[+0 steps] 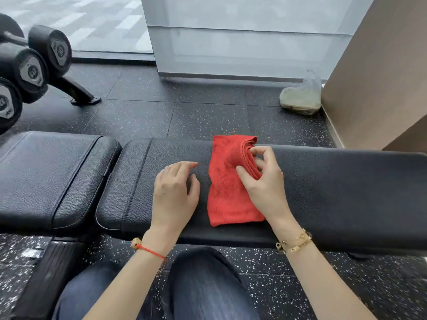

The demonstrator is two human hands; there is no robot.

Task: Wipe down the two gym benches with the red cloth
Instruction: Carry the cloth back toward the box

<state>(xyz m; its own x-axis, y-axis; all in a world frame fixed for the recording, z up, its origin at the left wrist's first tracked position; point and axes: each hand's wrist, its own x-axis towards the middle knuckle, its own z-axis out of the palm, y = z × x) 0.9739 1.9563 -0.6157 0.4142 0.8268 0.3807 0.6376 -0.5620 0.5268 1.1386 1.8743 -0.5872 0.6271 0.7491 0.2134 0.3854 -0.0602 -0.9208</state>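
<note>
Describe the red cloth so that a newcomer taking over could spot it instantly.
Find the long black bench pad running across the middle of the view. The red cloth lies folded on it near the centre, its layered edge pinched by the right hand. It is the only bright red fabric; the left hand rests on bare pad beside it.

Red cloth (227, 188), black bench (335, 188), white-speckled black floor (184, 116)

A folded red cloth (227, 181) lies on the long black leather bench pad (335, 192), its layered edge lifted.
</note>
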